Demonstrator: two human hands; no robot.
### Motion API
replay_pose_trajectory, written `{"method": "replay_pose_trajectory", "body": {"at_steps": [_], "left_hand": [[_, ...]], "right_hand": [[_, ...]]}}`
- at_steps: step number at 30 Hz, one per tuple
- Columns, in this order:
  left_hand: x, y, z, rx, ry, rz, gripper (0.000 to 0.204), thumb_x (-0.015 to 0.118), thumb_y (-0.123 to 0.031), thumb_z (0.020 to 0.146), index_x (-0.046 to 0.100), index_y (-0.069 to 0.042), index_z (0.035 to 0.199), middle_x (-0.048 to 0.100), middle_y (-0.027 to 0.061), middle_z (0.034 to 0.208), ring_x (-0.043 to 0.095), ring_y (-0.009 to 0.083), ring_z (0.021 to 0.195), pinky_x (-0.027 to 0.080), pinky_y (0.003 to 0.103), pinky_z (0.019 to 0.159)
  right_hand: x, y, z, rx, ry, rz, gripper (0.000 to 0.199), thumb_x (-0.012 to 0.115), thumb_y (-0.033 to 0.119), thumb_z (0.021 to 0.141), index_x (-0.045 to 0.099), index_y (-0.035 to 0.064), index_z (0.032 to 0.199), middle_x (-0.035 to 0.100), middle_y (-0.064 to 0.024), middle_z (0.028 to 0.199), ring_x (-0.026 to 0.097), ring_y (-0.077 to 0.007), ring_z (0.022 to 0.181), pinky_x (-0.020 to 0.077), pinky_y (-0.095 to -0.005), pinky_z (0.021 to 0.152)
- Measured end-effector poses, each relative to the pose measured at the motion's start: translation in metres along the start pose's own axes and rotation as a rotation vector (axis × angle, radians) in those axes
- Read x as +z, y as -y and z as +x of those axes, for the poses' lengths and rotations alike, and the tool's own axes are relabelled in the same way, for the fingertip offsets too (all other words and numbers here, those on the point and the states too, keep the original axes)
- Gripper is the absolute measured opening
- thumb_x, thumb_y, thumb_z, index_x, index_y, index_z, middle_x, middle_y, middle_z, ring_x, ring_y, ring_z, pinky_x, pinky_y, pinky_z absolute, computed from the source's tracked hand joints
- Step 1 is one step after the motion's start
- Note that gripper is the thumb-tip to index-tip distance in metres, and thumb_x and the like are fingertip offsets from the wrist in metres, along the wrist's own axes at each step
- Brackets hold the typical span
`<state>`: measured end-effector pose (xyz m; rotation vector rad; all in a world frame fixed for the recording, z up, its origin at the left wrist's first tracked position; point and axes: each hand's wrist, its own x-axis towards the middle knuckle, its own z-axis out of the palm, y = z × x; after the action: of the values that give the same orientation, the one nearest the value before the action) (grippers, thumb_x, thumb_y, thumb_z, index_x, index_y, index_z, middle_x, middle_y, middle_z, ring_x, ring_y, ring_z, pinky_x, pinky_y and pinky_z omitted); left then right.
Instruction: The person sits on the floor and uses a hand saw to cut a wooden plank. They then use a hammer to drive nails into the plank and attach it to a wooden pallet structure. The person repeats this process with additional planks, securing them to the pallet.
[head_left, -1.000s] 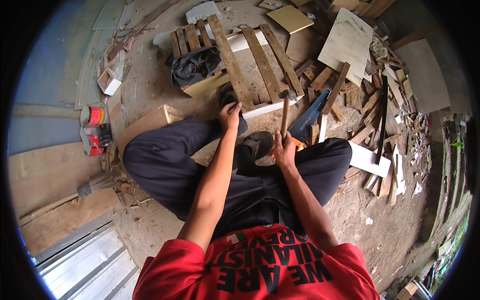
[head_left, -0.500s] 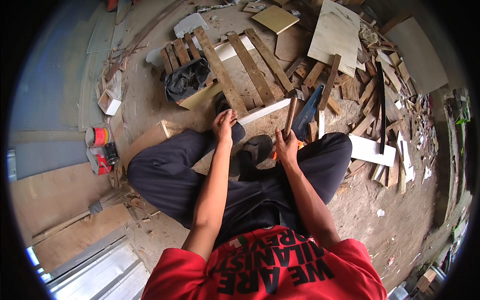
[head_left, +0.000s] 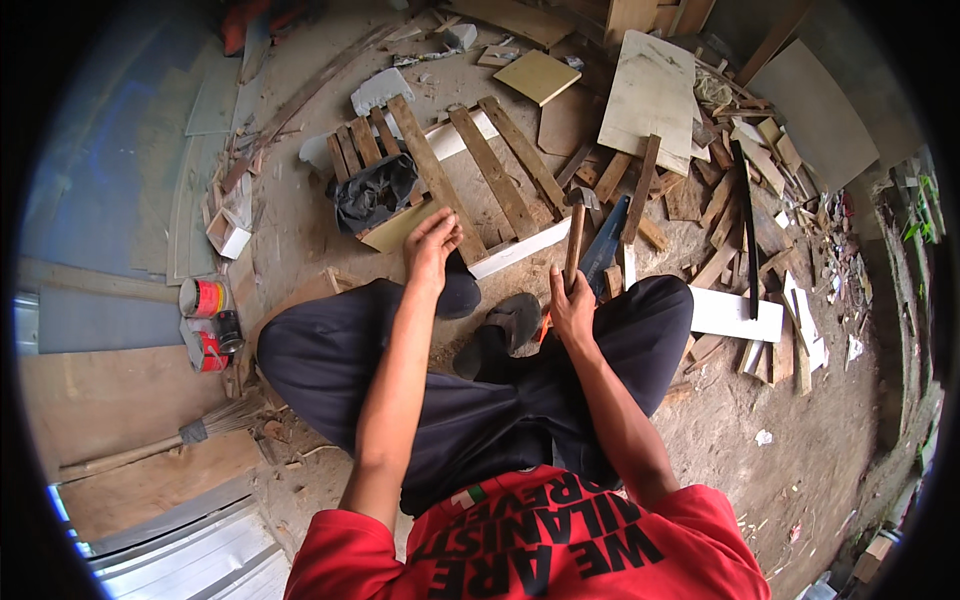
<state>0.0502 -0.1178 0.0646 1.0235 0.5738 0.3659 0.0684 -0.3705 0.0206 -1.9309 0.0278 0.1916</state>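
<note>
My right hand (head_left: 573,308) is wrapped round the wooden handle of a hammer (head_left: 574,240), which stands upright with its metal head at the top. My left hand (head_left: 432,250) is raised in front of the slatted wooden frame (head_left: 492,172), fingers curled together; anything between them is too small to make out. The frame has brown slats over a white front board (head_left: 522,250). Beside it, close to my left hand, is a box with a black plastic bag (head_left: 372,196) in it. A blue-bladed handsaw (head_left: 606,238) lies just right of the hammer.
Scrap wood (head_left: 715,200) is heaped on the right, with a large pale board (head_left: 650,95) at its far side. Red-labelled cans (head_left: 207,297) stand on the left, near a broom (head_left: 190,432). My crossed legs (head_left: 330,345) are between my arms and the floor.
My left hand has lifted and shifted left, away from the front end of the frame's slat. My right hand keeps hold of the hammer. The view has tilted slightly.
</note>
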Motion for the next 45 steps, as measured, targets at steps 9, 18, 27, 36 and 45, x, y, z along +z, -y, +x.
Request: {"method": "replay_pose_trajectory", "body": {"at_steps": [9, 18, 27, 36, 45], "left_hand": [[0.059, -0.198, -0.018, 0.224, 0.249, 0.136, 0.020, 0.070, -0.021, 0.092, 0.068, -0.005, 0.105, 0.069, 0.0024, 0.092, 0.065, 0.0121, 0.084, 0.053, 0.029, 0.079], [0.104, -0.275, -0.032, 0.641, 0.630, 0.552, 0.023, 0.067, -0.024, 0.096, 0.069, -0.004, 0.106, 0.071, 0.0050, 0.096, 0.064, 0.0091, 0.082, 0.052, 0.026, 0.077], [0.076, -0.210, 0.091, 0.348, 0.573, 0.676, 0.021, 0.066, -0.019, 0.095, 0.067, -0.003, 0.109, 0.073, 0.0066, 0.098, 0.067, 0.0108, 0.085, 0.053, 0.025, 0.074], [0.071, -0.088, 0.268, 0.403, 0.480, 1.021, 0.020, 0.062, -0.020, 0.097, 0.066, -0.003, 0.108, 0.072, 0.0052, 0.106, 0.064, 0.0129, 0.100, 0.047, 0.030, 0.087], [0.066, -0.006, 0.395, 0.422, 0.327, 1.126, 0.020, 0.063, -0.019, 0.096, 0.064, -0.001, 0.104, 0.071, 0.0079, 0.100, 0.065, 0.0140, 0.097, 0.048, 0.030, 0.082]], "right_hand": [[-0.108, 0.110, -0.007, -0.078, 0.189, -0.086, 0.041, 0.054, 0.037, 0.102, 0.064, -0.0020, 0.092, 0.056, -0.0064, 0.064, 0.049, -0.0130, 0.053, 0.0405, -0.0329, 0.048], [-0.195, 0.248, 0.040, -0.192, 0.251, -0.428, 0.039, 0.059, 0.038, 0.097, 0.069, 0.0008, 0.101, 0.055, -0.0022, 0.062, 0.049, -0.0093, 0.052, 0.0396, -0.0283, 0.050], [-0.128, 0.166, 0.181, -0.242, 0.228, -0.839, 0.031, 0.064, 0.030, 0.091, 0.072, 0.0069, 0.110, 0.071, -0.0156, 0.083, 0.069, -0.0260, 0.072, 0.0541, -0.0405, 0.067], [-0.041, -0.048, 0.283, -0.251, 0.129, -0.932, 0.028, 0.055, 0.029, 0.095, 0.058, 0.0057, 0.110, 0.067, -0.0244, 0.102, 0.066, -0.0441, 0.092, 0.0525, -0.0528, 0.078], [0.045, 0.017, 0.366, -0.555, 0.015, -0.659, 0.054, 0.069, 0.036, 0.090, 0.055, -0.0018, 0.126, 0.062, -0.0240, 0.115, 0.060, -0.0394, 0.107, 0.0490, -0.0468, 0.090]]}}
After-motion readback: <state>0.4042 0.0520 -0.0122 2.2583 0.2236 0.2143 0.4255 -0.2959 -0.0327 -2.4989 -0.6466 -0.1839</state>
